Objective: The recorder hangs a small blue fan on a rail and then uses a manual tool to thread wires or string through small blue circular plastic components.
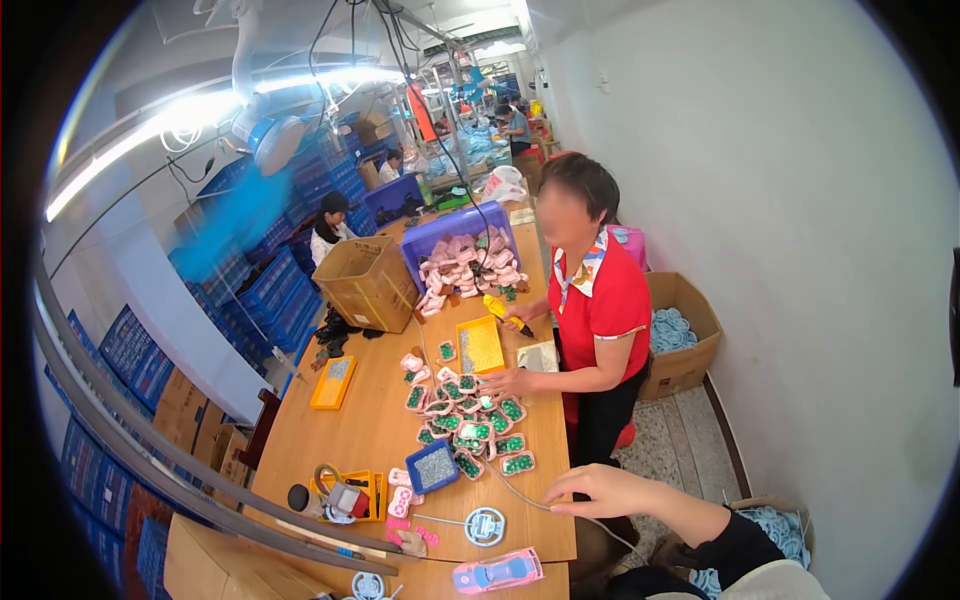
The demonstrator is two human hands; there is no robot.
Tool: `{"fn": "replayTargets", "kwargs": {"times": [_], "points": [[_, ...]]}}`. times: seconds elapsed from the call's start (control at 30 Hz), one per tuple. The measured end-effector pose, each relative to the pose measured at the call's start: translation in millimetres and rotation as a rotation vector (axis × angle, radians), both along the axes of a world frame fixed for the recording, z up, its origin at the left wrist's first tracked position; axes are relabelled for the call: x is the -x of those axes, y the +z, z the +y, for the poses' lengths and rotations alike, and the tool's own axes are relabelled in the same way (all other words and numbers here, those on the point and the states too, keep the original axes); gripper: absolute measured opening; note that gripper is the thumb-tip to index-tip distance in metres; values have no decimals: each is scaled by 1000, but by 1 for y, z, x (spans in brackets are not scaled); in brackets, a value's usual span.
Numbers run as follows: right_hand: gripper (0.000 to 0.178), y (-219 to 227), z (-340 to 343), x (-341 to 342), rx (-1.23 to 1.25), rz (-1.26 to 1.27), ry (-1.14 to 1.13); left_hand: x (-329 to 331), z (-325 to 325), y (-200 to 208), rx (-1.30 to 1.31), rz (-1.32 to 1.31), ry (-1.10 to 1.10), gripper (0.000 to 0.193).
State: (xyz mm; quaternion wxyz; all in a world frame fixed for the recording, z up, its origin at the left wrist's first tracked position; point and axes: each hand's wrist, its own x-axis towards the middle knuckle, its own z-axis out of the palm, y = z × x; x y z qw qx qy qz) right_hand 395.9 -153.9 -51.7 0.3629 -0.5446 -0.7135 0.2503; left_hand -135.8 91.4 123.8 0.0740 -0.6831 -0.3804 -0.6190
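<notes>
My right hand [600,490] reaches in from the lower right, over the table's right edge, its fingers loosely bent and apart. No object shows in it; a thin pale cord [530,500] runs close by its fingertips. My left hand is not in view. Left of my right hand lies a light-blue toy steering wheel [485,526] with a rod. Nearer me is a pink and blue toy car [497,572]. Pink trays with green round pieces [473,432] are heaped beyond, next to a blue bin of small metal parts [433,467].
Across the corner a co-worker in red [600,310] holds a yellow power screwdriver [494,305]. A yellow tray [481,347], a cardboard box [365,285] and a purple crate of pink parts [410,250] stand farther back. Metal rails [150,450] cross the left; boxes of blue parts [672,330] stand right.
</notes>
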Motion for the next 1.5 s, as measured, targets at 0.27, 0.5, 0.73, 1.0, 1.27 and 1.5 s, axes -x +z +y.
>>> {"fn": "replayTargets", "kwargs": {"times": [0.27, 0.5, 0.73, 1.0, 1.27, 1.5], "points": [[24, 6, -17, -6, 19, 21, -26, -30, 12, -41, -37, -37, -29, 32], [18, 1, 22, 12, 48, -15, 71, 119, -186, -127, 90, -22, 532, 31], [14, -41, 50, 54, 185, 36, 180, 72, -386, -106, 272, -346, 792, 24], [14, -111, 34, 155, 437, 53, 554, 47, -636, -148, 640, -238, 1174, 12], [15, -118, 23, 211, 472, -76, 654, 25, -655, -253, 1209, -299, 870, 14], [18, -141, 6, 286, 501, -83, 652, 71, -576, -328, 1439, -217, 513, 27]]}}
